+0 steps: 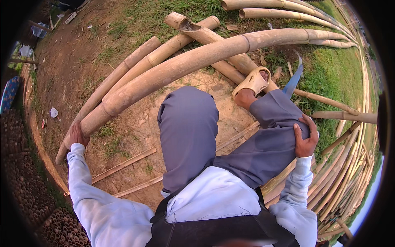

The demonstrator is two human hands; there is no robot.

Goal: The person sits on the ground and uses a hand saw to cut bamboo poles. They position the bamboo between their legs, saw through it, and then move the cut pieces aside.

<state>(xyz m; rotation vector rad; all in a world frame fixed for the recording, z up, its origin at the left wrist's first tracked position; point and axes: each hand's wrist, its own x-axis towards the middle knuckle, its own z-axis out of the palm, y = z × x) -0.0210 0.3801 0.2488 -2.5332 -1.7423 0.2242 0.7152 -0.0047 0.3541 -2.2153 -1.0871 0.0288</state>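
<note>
The hands are well apart: the left hand (77, 136) touches the end of a thick bamboo pole (175, 68) at the left, its grip unclear; the right hand (307, 140) rests, thumb spread, on the grey-trousered knee (286, 129) at the right. The pole arcs toward the upper right.

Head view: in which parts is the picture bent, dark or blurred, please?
Head view: the long pole curves, probably partly lens bending; black fills the corners; the cut bamboo at lower left looks dim; both the left hand and right hand look fairly clear; a pinkish smear at the bottom is blurred, too unclear to name.
</note>
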